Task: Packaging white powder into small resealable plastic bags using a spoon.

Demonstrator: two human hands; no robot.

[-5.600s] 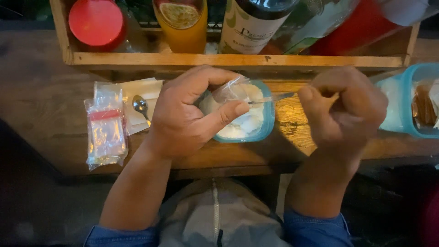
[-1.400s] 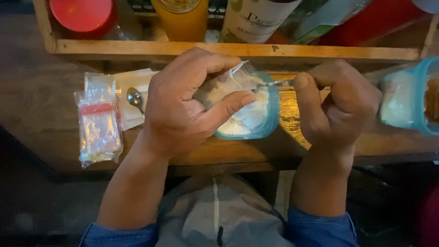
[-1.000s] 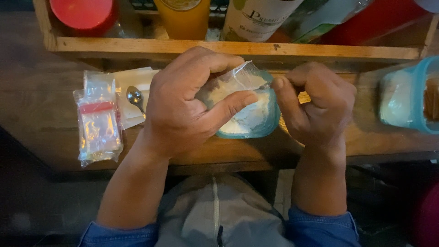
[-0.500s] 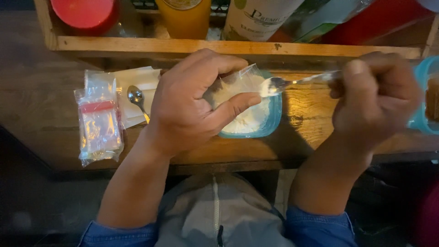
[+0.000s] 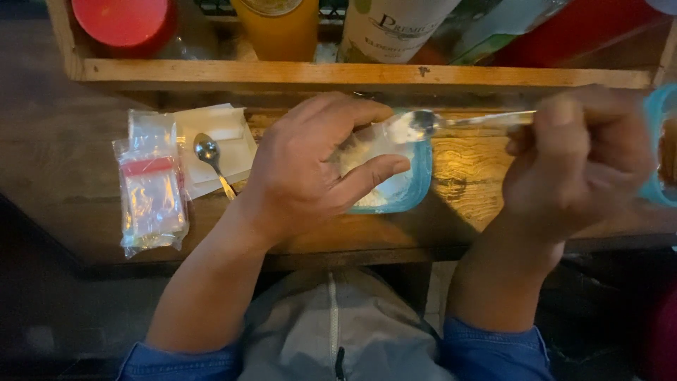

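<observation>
My left hand (image 5: 310,166) grips a small clear plastic bag (image 5: 363,152) with white powder in it, held over a blue plastic tub (image 5: 416,180) of the same white powder. My right hand (image 5: 578,162) holds a metal spoon (image 5: 451,123) by its handle. The spoon's bowl, loaded with white powder, hovers just above the bag's mouth and the tub's far edge. Both hands are over a wooden table (image 5: 465,176).
A second spoon (image 5: 211,162) lies on a white napkin (image 5: 222,141) at the left, beside a pack of small zip bags (image 5: 150,190). A wooden rack (image 5: 352,70) with bottles and a red lid (image 5: 123,21) stands behind. Another blue tub (image 5: 659,141) is at the right edge.
My right hand dipped the spoon into the tub, then drew back to the right and lifted it with powder on it. My left hand kept the bag in place.
</observation>
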